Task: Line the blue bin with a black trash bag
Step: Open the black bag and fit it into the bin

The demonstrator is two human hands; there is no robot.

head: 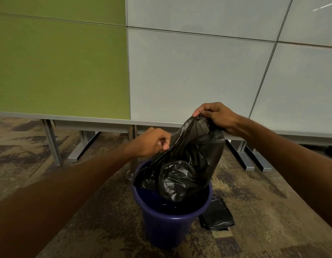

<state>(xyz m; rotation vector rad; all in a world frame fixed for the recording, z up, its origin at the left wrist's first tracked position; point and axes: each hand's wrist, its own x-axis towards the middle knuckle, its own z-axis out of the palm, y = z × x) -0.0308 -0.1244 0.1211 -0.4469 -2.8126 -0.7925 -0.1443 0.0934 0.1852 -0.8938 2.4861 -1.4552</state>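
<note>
The blue bin [166, 228] stands upright on the carpet in the lower middle of the head view. A crumpled black trash bag [185, 170] hangs above it, its lower part dipping inside the bin's mouth. My left hand [152, 142] pinches the bag's top edge over the bin's far left rim. My right hand [215, 116] grips the other side of that edge, held higher and further right. The bag's mouth is stretched between both hands. The bottom of the bin is hidden by the bag.
A folded stack of black bags [216, 216] lies on the carpet just right of the bin. Green [61, 67] and grey [198, 77] partition panels stand behind, with metal feet [83, 146] reaching out onto the floor near the bin.
</note>
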